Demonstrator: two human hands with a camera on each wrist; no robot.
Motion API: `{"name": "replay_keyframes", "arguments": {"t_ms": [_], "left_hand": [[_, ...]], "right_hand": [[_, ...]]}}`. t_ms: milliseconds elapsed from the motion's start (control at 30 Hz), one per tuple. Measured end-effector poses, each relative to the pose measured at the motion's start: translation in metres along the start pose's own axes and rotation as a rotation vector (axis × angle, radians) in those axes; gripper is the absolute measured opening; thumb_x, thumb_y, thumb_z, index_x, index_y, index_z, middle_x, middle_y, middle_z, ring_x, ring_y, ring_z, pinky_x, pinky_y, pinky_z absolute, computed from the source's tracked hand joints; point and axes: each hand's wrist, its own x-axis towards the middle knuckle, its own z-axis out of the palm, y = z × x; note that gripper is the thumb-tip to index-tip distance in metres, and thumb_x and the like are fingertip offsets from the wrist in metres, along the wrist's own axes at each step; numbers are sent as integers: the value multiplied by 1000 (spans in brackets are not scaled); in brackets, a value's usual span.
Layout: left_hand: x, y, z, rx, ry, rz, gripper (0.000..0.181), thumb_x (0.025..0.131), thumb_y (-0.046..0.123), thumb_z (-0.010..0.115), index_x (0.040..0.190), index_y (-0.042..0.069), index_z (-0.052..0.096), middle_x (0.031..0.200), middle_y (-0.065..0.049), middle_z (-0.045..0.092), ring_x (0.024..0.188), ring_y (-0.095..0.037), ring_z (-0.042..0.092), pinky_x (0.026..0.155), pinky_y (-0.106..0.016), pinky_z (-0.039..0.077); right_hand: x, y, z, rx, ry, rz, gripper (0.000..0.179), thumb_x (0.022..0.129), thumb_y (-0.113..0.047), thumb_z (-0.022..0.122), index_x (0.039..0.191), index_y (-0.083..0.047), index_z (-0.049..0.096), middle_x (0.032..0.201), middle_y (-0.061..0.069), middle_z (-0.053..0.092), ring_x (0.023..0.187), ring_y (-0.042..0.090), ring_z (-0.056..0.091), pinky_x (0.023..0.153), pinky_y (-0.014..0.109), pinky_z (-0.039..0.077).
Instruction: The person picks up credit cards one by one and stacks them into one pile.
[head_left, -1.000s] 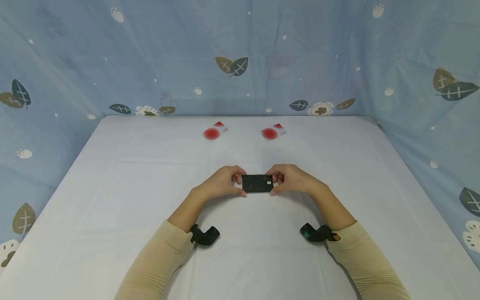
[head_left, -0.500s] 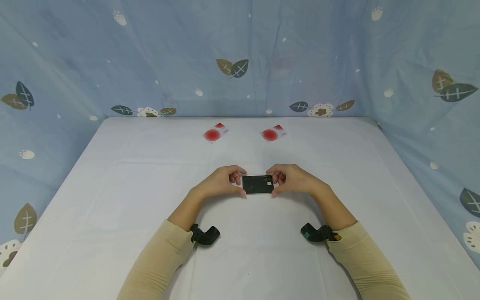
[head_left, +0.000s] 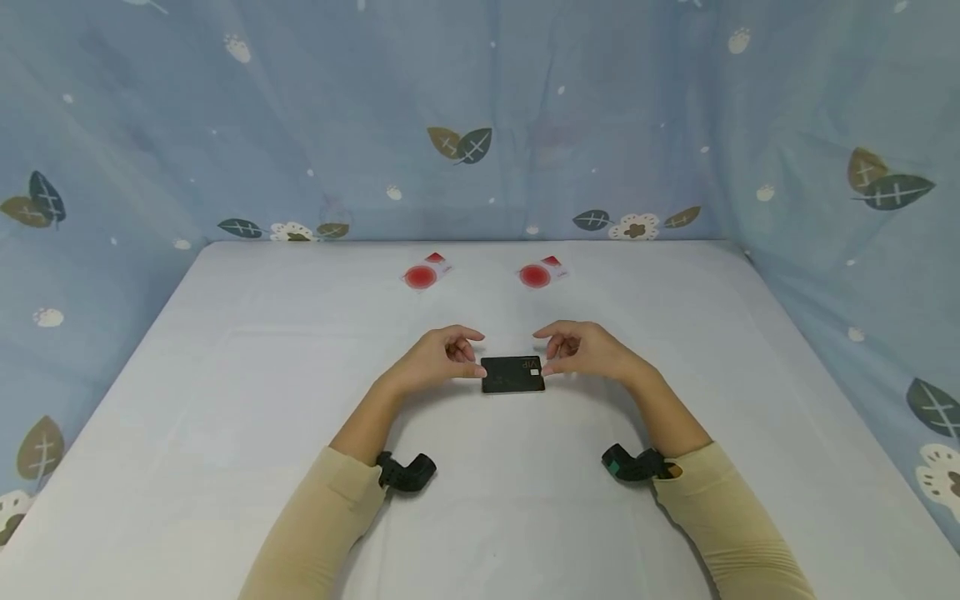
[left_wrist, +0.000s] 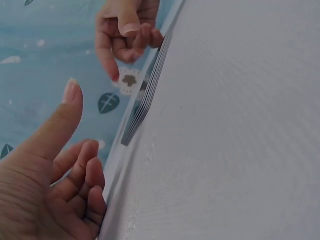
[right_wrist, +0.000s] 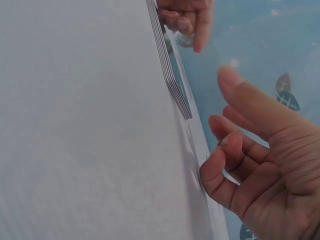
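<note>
A neat stack of cards point(head_left: 512, 379) lies flat on the white tabletop, topped by a black one with "VIP" lettering and a small pale chip. Both wrist views show its layered edges, as in the stack point(left_wrist: 140, 119) seen from the left. My left hand point(head_left: 435, 360) hovers at its left end, thumb and fingers spread apart, gripping nothing. At the right end, my right hand point(head_left: 588, 350) is likewise parted, its thumb tip close to the card edge in the head view. In the right wrist view that hand's fingers point(right_wrist: 252, 160) are loosely bent and hold nothing.
Farther back on the table point(head_left: 262, 433) lie two flat pieces with red discs, a left one point(head_left: 420, 277) and a right one point(head_left: 535, 277). A blue patterned curtain point(head_left: 300, 125) hangs behind and at both sides. Black cameras point(head_left: 408, 473) sit on both wrists.
Both hands have let go of the card stack, their fingers lifting and spreading away from its ends. The stack stays on the table. The head view has tilted slightly upward.
</note>
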Motion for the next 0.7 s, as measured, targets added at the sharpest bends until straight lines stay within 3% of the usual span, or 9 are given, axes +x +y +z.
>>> {"name": "replay_keyframes", "arguments": {"t_ms": [267, 700], "left_hand": [[7, 8, -6, 45, 21, -46, 62, 75, 25, 80, 129, 9, 54, 99, -5, 60, 90, -19, 58, 76, -30, 49], [21, 29, -13, 177, -12, -28, 67, 79, 31, 76, 137, 12, 48, 98, -3, 56, 88, -19, 50, 72, -30, 41]], "right_hand": [[3, 2, -8, 12, 72, -7, 53, 77, -14, 79, 123, 0, 59, 92, 11, 64, 67, 17, 52, 57, 23, 43], [11, 0, -30, -54, 102, 35, 67, 77, -22, 79, 136, -7, 50, 99, 12, 61, 69, 20, 50, 61, 24, 41]]}}
